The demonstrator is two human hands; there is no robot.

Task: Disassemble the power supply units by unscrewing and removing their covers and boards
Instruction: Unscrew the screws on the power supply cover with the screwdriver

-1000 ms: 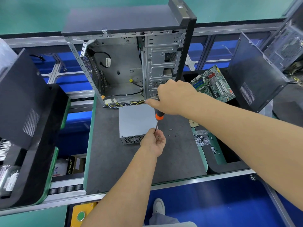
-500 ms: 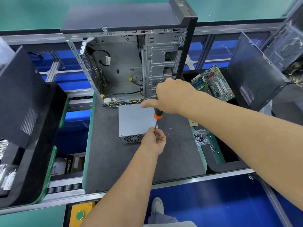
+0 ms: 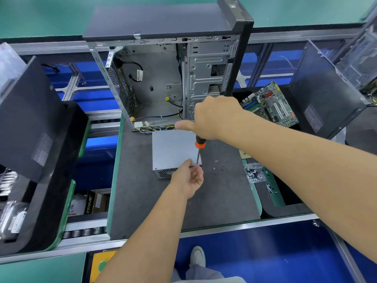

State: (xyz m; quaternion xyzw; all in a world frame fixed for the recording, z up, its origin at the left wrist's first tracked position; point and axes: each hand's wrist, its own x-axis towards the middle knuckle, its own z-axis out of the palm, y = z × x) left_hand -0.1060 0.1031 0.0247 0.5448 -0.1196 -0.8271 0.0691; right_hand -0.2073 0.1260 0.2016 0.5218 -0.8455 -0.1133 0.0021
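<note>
A grey metal power supply unit with a perforated front face lies flat on the dark mat, before the open computer case. The left hand, earlier pinching the screwdriver shaft, now opens loosely beside it. The right hand still grips the handle.

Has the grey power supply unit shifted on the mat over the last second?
No. The power supply unit lies where it did, its far edge by the open computer case; the slight offset in frame matches the case's, so the camera moved.
</note>
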